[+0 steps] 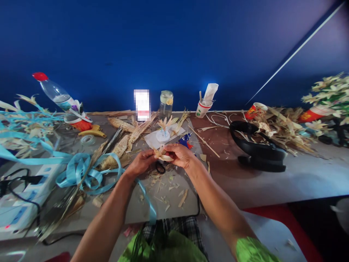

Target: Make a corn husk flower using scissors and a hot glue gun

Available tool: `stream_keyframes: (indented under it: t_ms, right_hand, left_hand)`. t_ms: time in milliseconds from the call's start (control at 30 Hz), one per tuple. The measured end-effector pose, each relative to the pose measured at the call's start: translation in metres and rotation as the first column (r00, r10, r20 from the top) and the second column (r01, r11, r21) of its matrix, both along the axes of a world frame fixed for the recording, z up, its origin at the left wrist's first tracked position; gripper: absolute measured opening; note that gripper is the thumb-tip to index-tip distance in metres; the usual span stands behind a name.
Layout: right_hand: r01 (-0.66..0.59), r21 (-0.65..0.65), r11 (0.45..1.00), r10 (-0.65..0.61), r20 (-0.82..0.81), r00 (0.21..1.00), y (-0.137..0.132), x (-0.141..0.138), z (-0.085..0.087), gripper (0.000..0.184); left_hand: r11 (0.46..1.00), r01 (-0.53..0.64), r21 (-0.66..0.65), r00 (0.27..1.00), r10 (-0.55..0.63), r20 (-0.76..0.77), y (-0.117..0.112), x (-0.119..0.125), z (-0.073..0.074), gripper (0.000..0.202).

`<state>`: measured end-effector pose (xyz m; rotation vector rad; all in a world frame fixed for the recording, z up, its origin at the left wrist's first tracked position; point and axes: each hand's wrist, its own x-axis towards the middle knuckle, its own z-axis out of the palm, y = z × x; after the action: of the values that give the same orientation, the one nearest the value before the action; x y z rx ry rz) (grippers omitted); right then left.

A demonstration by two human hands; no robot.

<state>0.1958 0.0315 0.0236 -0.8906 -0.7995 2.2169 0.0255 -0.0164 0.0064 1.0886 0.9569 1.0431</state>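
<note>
Both hands meet above the near middle of the table, pinching a small pale corn husk flower piece (163, 157) between them. My left hand (142, 162) has its fingers closed on the piece's left side. From the right, my right hand (180, 154) grips the same piece with thumb and fingers. A black looped handle (160, 167), perhaps of scissors, lies just below it. Beyond the hands, a white round base (163, 136) with an upright husk flower (164, 123) stands on white paper (150, 141). A blue and red object (185, 139) lies beside the paper.
Blue ribbon (89, 171) lies looped at left, near a power strip (35, 194). Corn cobs (122, 124), a lit screen (142, 105), a glass jar (166, 103) and a paper cup (204, 109) stand or lie behind. A black headset-like object (257, 149) and a husk pile (289, 127) occupy the right.
</note>
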Motion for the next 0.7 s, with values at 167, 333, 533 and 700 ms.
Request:
stream_keyframes:
  t_ms: [167, 333, 533, 700]
  right_hand:
    - [-0.047, -0.118, 0.992, 0.047, 0.001, 0.999, 0.0, -0.001, 0.001, 0.019]
    - [0.012, -0.106, 0.994, -0.01, 0.025, 1.0, 0.001, 0.001, 0.005, 0.029]
    - [0.141, 0.018, 0.99, -0.141, 0.0, 0.99, 0.004, 0.006, 0.01, 0.04]
    - [0.223, 0.062, 0.973, -0.221, -0.032, 0.975, 0.004, 0.005, 0.008, 0.029]
  left_hand:
    - [0.999, 0.031, -0.044, 0.993, -0.025, 0.117, -0.002, 0.005, 0.005, 0.034]
    - [0.995, 0.028, -0.097, 0.992, -0.015, 0.127, -0.004, 0.006, 0.012, 0.034]
    - [0.987, -0.135, 0.084, 0.985, 0.143, -0.097, 0.001, -0.004, 0.009, 0.033]
    - [0.969, -0.206, 0.138, 0.96, 0.228, -0.164, 0.004, -0.008, 0.002, 0.034]
